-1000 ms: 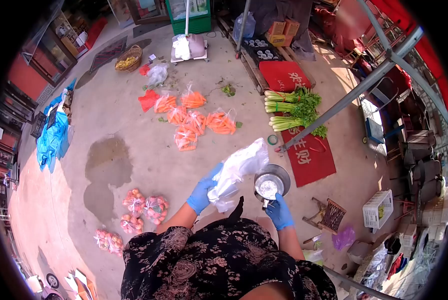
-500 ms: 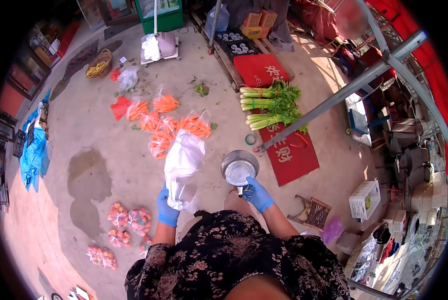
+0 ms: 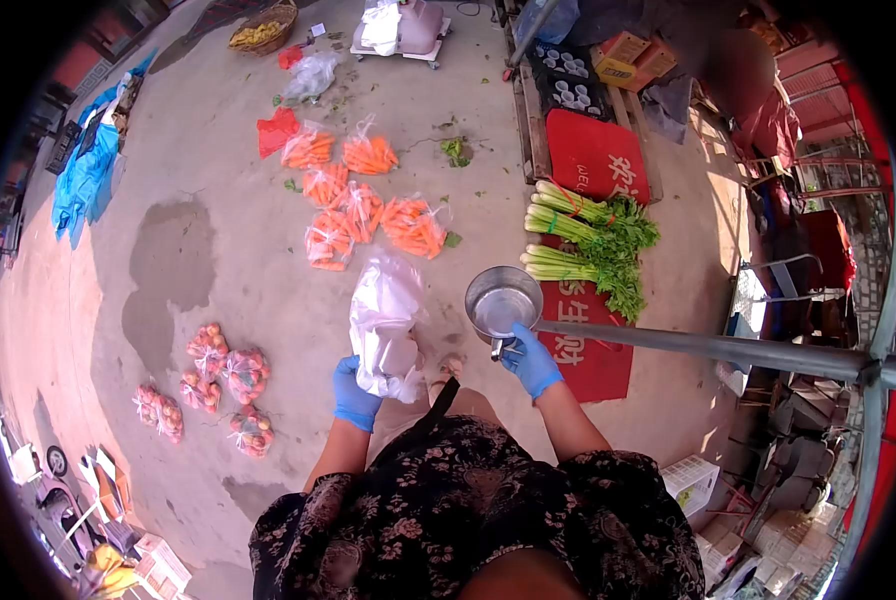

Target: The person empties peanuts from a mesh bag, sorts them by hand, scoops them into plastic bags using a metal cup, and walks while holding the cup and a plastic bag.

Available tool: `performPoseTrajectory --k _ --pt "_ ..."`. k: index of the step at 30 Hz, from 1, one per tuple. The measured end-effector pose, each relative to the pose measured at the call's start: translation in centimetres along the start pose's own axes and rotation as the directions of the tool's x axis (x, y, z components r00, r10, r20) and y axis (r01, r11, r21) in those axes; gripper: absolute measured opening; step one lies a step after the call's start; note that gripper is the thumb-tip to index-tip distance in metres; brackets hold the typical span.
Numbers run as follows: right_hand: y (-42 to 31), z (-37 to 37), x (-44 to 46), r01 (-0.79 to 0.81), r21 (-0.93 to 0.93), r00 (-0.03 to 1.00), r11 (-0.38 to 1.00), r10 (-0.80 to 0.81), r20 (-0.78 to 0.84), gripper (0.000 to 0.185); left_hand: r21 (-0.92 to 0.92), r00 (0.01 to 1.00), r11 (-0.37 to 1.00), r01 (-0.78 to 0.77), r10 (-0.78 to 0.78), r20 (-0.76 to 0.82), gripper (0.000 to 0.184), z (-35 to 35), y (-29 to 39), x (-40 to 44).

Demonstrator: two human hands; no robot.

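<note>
My left hand (image 3: 356, 396), in a blue glove, is closed on the edge of a stack of thin white plastic bags (image 3: 386, 320). The bags hang out over the floor. My right hand (image 3: 532, 362), also gloved in blue, grips the short handle of a round metal pan (image 3: 505, 300). Its inside faces up and nothing shows in it. Beyond the white bags, clear bags of carrots (image 3: 413, 228) lie on the concrete. Past the pan, bundles of celery (image 3: 568, 220) rest on a red mat (image 3: 598, 375). Clear bags of round reddish produce (image 3: 246, 372) stand to my left.
A grey metal pole (image 3: 688, 346) reaches in from the right, close beyond my right hand. At the back are a wicker basket (image 3: 258, 38), a wheeled platform (image 3: 400, 50) and a wooden pallet (image 3: 530, 130). A white crate (image 3: 693, 482) sits right; blue sheeting (image 3: 90, 175) lies left.
My view has turned and shifted, so the floor items appear moved and the pole lies flatter. Both hands keep hold of the bags and the pan, which stay in front of me.
</note>
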State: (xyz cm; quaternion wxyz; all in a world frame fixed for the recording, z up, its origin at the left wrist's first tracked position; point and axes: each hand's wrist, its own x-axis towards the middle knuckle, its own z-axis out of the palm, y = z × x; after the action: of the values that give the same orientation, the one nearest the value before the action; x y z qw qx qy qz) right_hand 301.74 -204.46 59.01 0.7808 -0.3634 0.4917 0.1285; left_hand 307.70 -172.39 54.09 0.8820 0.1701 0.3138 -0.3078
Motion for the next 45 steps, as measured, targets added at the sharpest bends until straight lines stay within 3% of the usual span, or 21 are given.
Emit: performPoseTrajectory --k 2,5,6,10,12,13,18,19,21,24,27,28,30,32,35,36,39,41,44,45 --pt "-1.1 2.4 2.5 -0.065 -0.062 0.996 0.996 0.068 0.054 0.030 -0.047 0.999 0.999 0.015 -0.016 -0.029 0.043 0.0 0.0 0.9" --pt "-3.2 5.2 7.4 -0.266 -0.142 0.932 0.953 0.292 0.215 0.038 -0.079 0.989 0.996 -0.043 0.031 -0.145 0.044 2.6 1.0 3.9" --pt "-4.0 6.6 8.6 -0.273 -0.137 0.923 0.952 0.300 0.241 0.036 -0.150 0.993 0.988 -0.034 0.017 -0.115 0.045 1.8 1.7 5.6" --pt "-8.3 10.8 14.0 -0.341 -0.238 0.899 0.909 0.390 0.199 0.033 -0.134 0.989 0.991 -0.001 -0.019 -0.148 0.046 5.2 4.7 13.3" --pt "-11.2 12.2 16.2 -0.340 -0.191 0.915 0.921 0.371 0.161 0.032 -0.096 0.982 0.995 0.004 -0.022 -0.187 0.046 8.3 6.2 16.6" --pt "-12.3 13.3 17.6 -0.337 -0.160 0.919 0.928 0.360 0.157 0.031 -0.165 0.989 0.984 0.064 -0.084 -0.118 0.049 9.0 7.1 19.1" --pt "-18.2 14.1 26.1 -0.289 0.029 0.950 0.957 0.283 0.132 0.026 0.010 0.993 0.999 0.042 -0.041 -0.107 0.048 15.7 9.3 31.4" --pt "-19.5 13.9 27.5 -0.280 0.041 0.955 0.959 0.274 0.116 0.026 -0.040 0.991 0.993 0.107 -0.110 -0.078 0.047 16.3 9.6 34.1" --pt "-22.6 13.6 31.0 -0.246 0.063 0.966 0.967 0.240 0.091 0.026 0.047 0.998 0.998 0.052 -0.051 -0.021 0.047 17.9 9.2 39.5" --pt "-26.7 12.2 36.5 -0.177 0.010 0.982 0.984 0.176 0.067 0.026 0.012 0.978 0.980 0.198 -0.198 0.062 0.047 19.3 8.8 47.2" --pt "-30.9 9.6 44.3 -0.171 -0.004 0.982 0.985 0.171 0.084 0.027 0.090 0.992 0.988 0.125 -0.125 0.000 0.046 25.5 7.8 52.7" --pt "-31.8 8.6 47.0 -0.193 0.002 0.978 0.981 0.192 0.084 0.027 0.100 0.988 0.985 0.140 -0.133 -0.077 0.045 23.7 7.4 55.9" --pt "-32.5 6.4 52.2 -0.207 0.073 0.977 0.976 0.202 0.070 0.028 0.026 0.996 0.998 0.055 -0.053 -0.072 0.037 24.2 6.3 59.5" --pt "-34.4 6.1 56.9 -0.169 0.001 0.985 0.986 0.169 0.033 0.028 0.011 0.996 0.999 -0.030 0.030 -0.083 0.031 24.1 5.6 63.9" --pt "-34.8 5.6 63.3 -0.115 -0.096 0.993 0.989 0.118 0.028 0.031 -0.200 0.993 0.974 0.107 -0.096 0.061 0.032 18.4 4.6 70.4" --pt "-34.9 5.7 65.2 -0.095 -0.131 0.994 0.987 0.102 0.049 0.032 0.035 0.999 0.998 -0.045 0.044 0.014 0.032 16.8 3.9 71.6" --pt "-32.8 4.4 73.8 -0.083 -0.217 0.981 0.973 0.118 0.152 0.035 -0.203 0.977 0.957 0.207 -0.192 0.091 0.038 10.3 4.3 77.7" --pt "-30.6 3.9 78.7 -0.198 -0.151 0.963 0.968 0.221 0.152 0.030 -0.211 0.982 0.960 0.181 -0.167 0.085 0.032 7.1 4.7 79.8" --pt "-25.8 3.5 85.8 -0.268 -0.029 0.912 0.963 0.263 0.315 0.029 -0.140 0.991 0.981 0.131 -0.130 0.018 0.038 2.7 5.2 83.4" --pt "-24.4 3.3 87.9 -0.309 -0.085 0.887 0.947 0.319 0.333 0.027 -0.130 0.995 0.987 0.094 -0.092 0.024 0.038 1.5 5.5 84.3"
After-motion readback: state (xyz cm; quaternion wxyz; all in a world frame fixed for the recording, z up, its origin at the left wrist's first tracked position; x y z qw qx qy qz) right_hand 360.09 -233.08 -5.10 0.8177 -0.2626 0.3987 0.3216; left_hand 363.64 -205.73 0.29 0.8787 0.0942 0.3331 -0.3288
